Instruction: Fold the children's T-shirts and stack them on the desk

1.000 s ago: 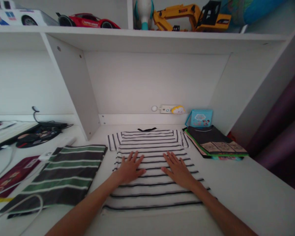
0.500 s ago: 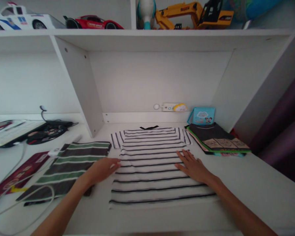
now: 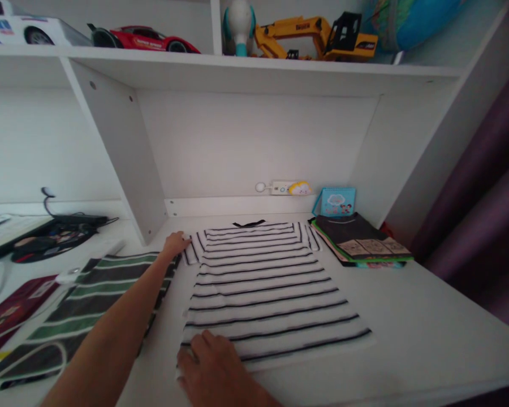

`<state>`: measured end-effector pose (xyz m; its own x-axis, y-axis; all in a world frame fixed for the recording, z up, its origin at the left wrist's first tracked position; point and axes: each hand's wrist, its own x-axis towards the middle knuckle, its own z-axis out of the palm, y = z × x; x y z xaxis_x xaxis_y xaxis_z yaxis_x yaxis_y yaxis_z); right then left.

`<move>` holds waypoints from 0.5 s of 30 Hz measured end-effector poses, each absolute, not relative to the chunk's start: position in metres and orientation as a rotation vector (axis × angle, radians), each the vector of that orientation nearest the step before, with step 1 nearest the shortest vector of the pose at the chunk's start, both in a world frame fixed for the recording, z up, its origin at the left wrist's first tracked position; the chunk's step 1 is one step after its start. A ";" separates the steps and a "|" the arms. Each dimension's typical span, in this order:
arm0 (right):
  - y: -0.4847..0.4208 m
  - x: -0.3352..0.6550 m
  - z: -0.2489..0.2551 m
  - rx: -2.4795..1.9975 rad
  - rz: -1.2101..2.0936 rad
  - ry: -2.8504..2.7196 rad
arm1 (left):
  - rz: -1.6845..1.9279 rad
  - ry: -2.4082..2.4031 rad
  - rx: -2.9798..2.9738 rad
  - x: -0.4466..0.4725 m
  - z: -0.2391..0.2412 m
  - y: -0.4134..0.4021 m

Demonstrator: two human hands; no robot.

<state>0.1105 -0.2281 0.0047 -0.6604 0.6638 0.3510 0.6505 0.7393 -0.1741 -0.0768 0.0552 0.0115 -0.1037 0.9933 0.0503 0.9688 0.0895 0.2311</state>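
Observation:
A white T-shirt with black stripes [image 3: 263,282] lies spread flat on the white desk, its dark collar toward the back. My left hand [image 3: 177,244] reaches to the outer edge of its left sleeve, fingers closed on the cloth there. Low in the view, my right hand [image 3: 214,364] has its fingers bent down over the near left corner of the hem, gripping the fabric; its fingertips are partly hidden. Beneath my left forearm lies a green and dark striped garment [image 3: 110,282].
Folded clothes [image 3: 358,240] are stacked at the right, with a blue desk calendar [image 3: 338,202] behind. A power strip [image 3: 280,187] sits against the back panel. At left are a maroon booklet [image 3: 14,311] and a white cable [image 3: 63,350]. Toys, including a yellow excavator [image 3: 318,37], stand on the shelf above.
My left hand has moved away from me to the left sleeve. My right hand has left the shirt's right side and come across to the near left hem corner. The view has shifted right.

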 end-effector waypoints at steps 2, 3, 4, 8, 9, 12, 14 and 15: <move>-0.223 0.107 0.001 -0.976 -0.015 -2.554 | 0.367 2.199 1.989 -0.082 0.010 0.059; -0.220 0.108 0.001 -0.956 -0.014 -2.542 | 0.397 2.186 1.968 -0.084 0.009 0.061; -0.219 0.110 0.002 -0.947 -0.014 -2.514 | 0.430 2.175 1.941 -0.085 0.010 0.063; -0.222 0.112 0.002 -0.777 -0.155 -2.476 | 0.570 2.134 1.799 -0.089 0.014 0.068; -0.224 0.111 0.000 -0.722 -0.190 -2.500 | 0.602 2.118 1.760 -0.089 0.016 0.068; -0.229 0.101 -0.007 -0.766 -0.162 -2.531 | 0.686 2.047 1.639 -0.090 0.020 0.065; -0.231 0.092 -0.011 -0.886 -0.116 -2.521 | 0.731 1.980 1.555 -0.090 0.023 0.061; -0.231 0.088 -0.012 -0.933 -0.105 -2.527 | 0.752 1.942 1.513 -0.089 0.025 0.059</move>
